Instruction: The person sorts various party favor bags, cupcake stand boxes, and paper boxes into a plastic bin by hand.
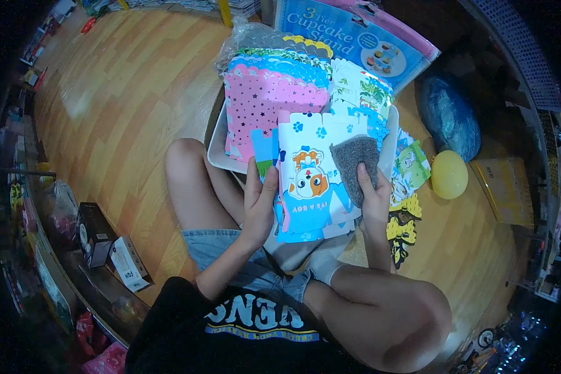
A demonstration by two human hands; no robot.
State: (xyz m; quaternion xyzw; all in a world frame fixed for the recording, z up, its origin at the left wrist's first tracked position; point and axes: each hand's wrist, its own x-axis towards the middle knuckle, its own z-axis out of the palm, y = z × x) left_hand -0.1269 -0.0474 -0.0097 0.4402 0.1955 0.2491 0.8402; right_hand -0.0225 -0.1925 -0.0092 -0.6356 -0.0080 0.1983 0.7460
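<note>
In front of me is a stack of flat printed cards [311, 209], blue and white, with a cartoon puppy, paw prints and the words "IT'S A BOY". My left hand [260, 196] grips its left edge, thumb in front, near a blue-and-green piece [265, 149] that sticks out there. A dark grey knitted cloth [354, 159] is pinched in my right hand [374, 198] and lies over the right side of the cards. Behind the cards, a white plastic tub [217, 144] holds pink star-patterned scalloped cards [274, 103] and several other printed pieces.
A "3 Tier Cupcake Stand" package [349, 40] stands behind the tub. To the right are a yellow balloon [449, 174], a blue plastic-wrapped bundle [450, 118], a cardboard box [503, 190] and yellow-black cutouts [403, 230]. Small boxes [96, 234] sit on the left by shelving.
</note>
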